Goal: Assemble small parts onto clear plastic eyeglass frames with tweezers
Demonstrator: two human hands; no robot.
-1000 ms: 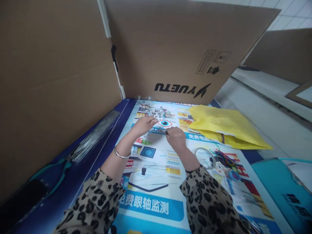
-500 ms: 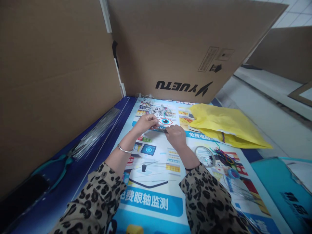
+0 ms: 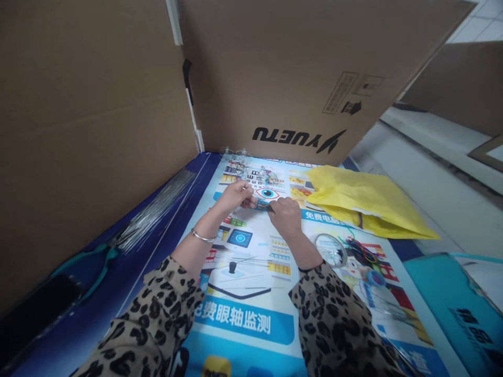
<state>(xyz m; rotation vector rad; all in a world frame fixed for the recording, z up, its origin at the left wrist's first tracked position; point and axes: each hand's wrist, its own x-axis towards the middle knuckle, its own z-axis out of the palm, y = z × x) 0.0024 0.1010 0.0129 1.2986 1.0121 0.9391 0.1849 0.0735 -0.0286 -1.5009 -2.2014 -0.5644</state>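
My left hand (image 3: 237,197) is closed in a pinch over the printed sheet (image 3: 243,251), on something too small to make out. Just to its right, my right hand (image 3: 286,213) is wrapped round a dark tool, perhaps pliers, whose tip (image 3: 264,206) points toward my left fingers. Behind my hands lies a tangle of thin wire pieces (image 3: 236,161). Several thin straight wires (image 3: 251,262) rest on the sheet between my forearms. Right of my right forearm stands a round clear dish (image 3: 330,250) with small bits in it.
Cardboard walls (image 3: 275,68) rise behind and at the left. A wire bundle (image 3: 157,209) and teal-handled pliers (image 3: 104,256) lie left, near a black object (image 3: 39,319). At the right are a yellow bag (image 3: 365,199), coloured threads (image 3: 363,252) and a teal packet (image 3: 451,303).
Both hands keep nearly the same place and grip. My left fingers have shifted slightly, and the tool between the hands shows a little differently. The view has moved slightly.
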